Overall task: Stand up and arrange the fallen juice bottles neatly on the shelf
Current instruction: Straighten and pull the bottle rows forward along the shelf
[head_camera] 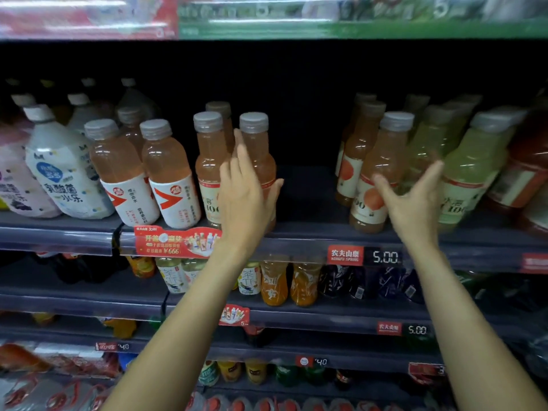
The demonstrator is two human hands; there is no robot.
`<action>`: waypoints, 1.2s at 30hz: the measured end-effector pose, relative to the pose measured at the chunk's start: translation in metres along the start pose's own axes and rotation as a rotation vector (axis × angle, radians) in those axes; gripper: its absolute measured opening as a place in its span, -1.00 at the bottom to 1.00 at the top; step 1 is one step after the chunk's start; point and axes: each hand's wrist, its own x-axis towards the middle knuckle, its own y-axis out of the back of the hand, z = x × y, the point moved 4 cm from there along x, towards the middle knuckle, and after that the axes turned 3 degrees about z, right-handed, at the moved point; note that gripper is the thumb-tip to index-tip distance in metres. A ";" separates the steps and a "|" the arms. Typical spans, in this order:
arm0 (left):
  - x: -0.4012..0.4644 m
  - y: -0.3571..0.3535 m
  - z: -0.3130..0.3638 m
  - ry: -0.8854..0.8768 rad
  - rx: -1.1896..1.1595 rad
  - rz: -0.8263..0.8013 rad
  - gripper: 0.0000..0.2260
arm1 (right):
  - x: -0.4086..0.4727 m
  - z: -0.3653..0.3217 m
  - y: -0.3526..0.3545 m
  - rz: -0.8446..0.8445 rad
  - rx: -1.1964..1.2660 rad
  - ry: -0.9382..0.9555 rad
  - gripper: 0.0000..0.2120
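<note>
I see my left hand (247,185) spread flat, fingers straight, resting against an upright orange juice bottle (258,161) that stands beside its twin (209,164) at the middle of the shelf (296,241). My right hand (410,200) is wide open, thumb splayed, just in front of another upright orange bottle (376,170), gripping nothing. Pale green bottles (471,173) stand to its right.
</note>
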 end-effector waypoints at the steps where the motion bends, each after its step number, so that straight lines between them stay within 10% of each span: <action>1: 0.001 -0.001 0.002 -0.008 0.035 -0.001 -0.25 | 0.002 0.000 -0.005 -0.051 0.016 -0.024 -0.24; 36: 0.009 -0.008 -0.002 -0.016 -0.040 -0.079 -0.21 | 0.047 -0.089 -0.139 -0.745 0.304 0.137 -0.56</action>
